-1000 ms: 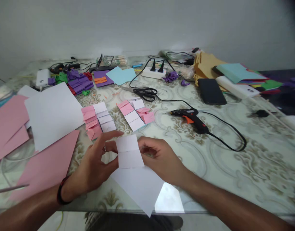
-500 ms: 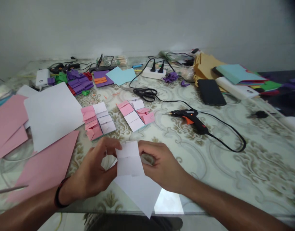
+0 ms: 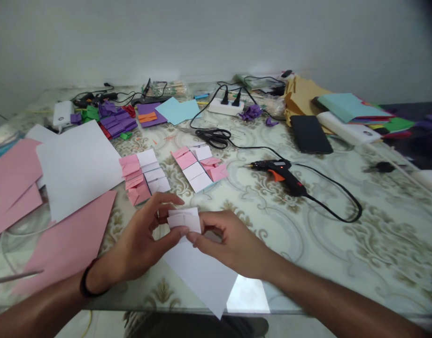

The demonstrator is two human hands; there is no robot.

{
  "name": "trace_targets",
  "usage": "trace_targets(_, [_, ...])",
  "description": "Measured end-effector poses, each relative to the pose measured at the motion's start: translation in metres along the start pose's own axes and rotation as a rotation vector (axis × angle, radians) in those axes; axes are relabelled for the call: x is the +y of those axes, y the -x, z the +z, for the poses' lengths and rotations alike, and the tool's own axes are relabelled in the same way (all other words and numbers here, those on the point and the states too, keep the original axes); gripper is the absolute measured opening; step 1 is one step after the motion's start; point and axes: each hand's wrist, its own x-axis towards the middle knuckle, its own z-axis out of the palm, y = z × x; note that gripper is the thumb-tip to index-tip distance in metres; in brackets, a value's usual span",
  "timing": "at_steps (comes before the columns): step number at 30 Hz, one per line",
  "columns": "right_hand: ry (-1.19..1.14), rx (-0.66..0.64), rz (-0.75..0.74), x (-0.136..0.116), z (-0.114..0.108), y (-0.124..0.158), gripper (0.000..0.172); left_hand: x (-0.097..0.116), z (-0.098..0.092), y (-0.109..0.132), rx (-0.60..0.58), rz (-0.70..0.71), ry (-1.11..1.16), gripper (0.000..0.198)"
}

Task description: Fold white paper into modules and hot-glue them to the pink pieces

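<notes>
A small piece of folded white paper (image 3: 184,219) is held up between my two hands, its lower flap bent upward. My left hand (image 3: 145,239) pinches its left side, with the thumb at the bottom fold. On the right edge, my right hand (image 3: 230,241) grips it between thumb and fingers, the two thumbtips close together. Beneath my hands lies a larger white sheet (image 3: 205,277), one corner pointing at the table's front edge. Just beyond are two panels of folded pink and white paper, a left panel (image 3: 156,174) and a right panel (image 3: 198,171).
A black glue gun (image 3: 277,173) with an orange trigger lies to the right, its cord looping. Black scissors (image 3: 216,137), a power strip (image 3: 226,107) and a dark phone (image 3: 311,134) are farther back. White paper (image 3: 80,169) and pink paper (image 3: 68,244) spread over the left side.
The white paper stood taller in my hands and is now folded shorter, its lower part turned up. Both thumbs have come together at its bottom edge.
</notes>
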Motion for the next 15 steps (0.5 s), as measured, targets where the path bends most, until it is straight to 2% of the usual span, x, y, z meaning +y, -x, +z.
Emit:
trace_targets(4, [0.012,-0.019,0.035,0.000,0.001,-0.001,0.029,0.003,-0.001,-0.001,0.005,-0.072,0.098,0.032])
trace_targets(11, [-0.047,0.028,-0.017,-0.003,-0.006,-0.002,0.033,0.009,-0.004,-0.008,0.014,-0.163,0.178,0.041])
trace_targets(15, [-0.135,0.026,0.054,-0.001,-0.007,-0.003,0.038,0.012,-0.001,-0.012,-0.034,-0.243,0.311,0.044])
